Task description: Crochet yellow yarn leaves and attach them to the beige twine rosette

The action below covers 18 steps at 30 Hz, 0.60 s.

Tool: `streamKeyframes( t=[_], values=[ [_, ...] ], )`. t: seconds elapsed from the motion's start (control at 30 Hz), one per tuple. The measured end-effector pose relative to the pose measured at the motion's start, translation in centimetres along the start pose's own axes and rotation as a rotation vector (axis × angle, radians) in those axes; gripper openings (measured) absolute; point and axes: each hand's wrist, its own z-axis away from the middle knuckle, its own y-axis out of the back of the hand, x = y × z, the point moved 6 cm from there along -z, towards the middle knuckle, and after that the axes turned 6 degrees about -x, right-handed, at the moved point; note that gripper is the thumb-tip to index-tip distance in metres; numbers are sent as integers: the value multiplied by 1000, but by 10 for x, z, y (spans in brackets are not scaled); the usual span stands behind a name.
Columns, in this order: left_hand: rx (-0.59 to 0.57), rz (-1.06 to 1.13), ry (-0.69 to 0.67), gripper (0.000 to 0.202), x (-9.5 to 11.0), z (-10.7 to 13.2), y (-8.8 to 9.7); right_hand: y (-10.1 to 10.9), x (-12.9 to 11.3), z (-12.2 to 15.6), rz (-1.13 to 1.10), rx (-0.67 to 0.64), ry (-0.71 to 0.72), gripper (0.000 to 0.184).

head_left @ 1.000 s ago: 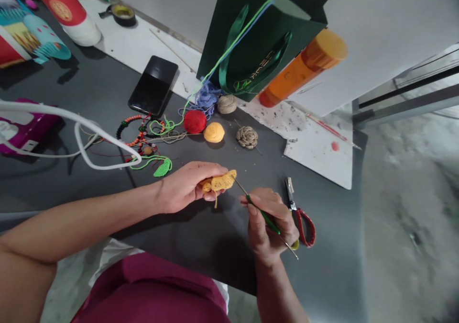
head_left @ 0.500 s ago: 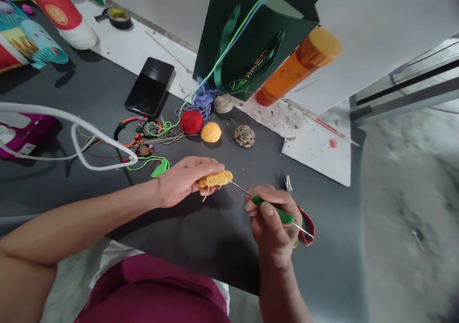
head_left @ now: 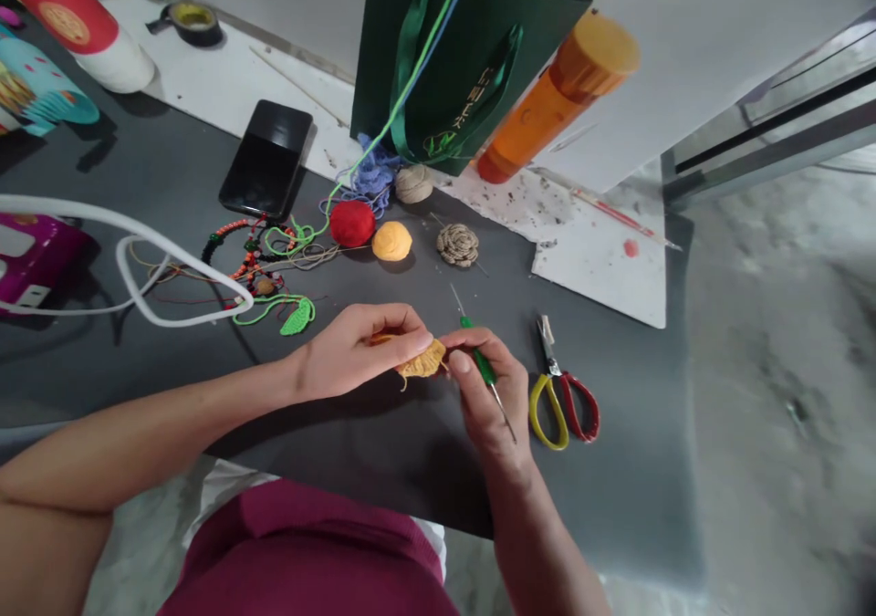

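Observation:
A small yellow crochet piece (head_left: 421, 361) with a short loose yarn end is pinched between the thumb and fingers of my left hand (head_left: 362, 347). My right hand (head_left: 494, 397) is closed around the green handle of a crochet hook (head_left: 484, 368). The hook's thin metal tip points up and away, apart from the crochet piece. My right thumb and fingertips meet the right edge of the piece. Just right of that hand lie scissors (head_left: 556, 381) with one yellow and one red handle loop.
Beyond my hands lie a red yarn ball (head_left: 352, 224), a yellow yarn ball (head_left: 392, 241) and a coiled beige crochet piece (head_left: 458, 245). A dark green paper bag (head_left: 452, 78) stands behind, beside an orange bottle (head_left: 547, 105). At left are a black phone (head_left: 266, 158) and a white cable (head_left: 184, 274).
My right hand has moved left to the crochet piece. The hook has swung from pointing at the piece to pointing away from me. The scissors are now uncovered.

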Motion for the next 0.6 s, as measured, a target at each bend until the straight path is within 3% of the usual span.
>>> streamKeyframes(
  t=[0.13, 0.4, 0.6],
  values=[
    [-9, -24, 38, 27, -4, 0, -2, -2, -3, 1, 34, -7, -58, 23],
    [-12, 9, 119, 27, -13, -6, -1, 0, 8, 2, -168, 20, -105, 24],
    [-37, -4, 167, 29, -17, -6, -2, -2, 11, 0, -124, 0, -157, 30]
  ],
)
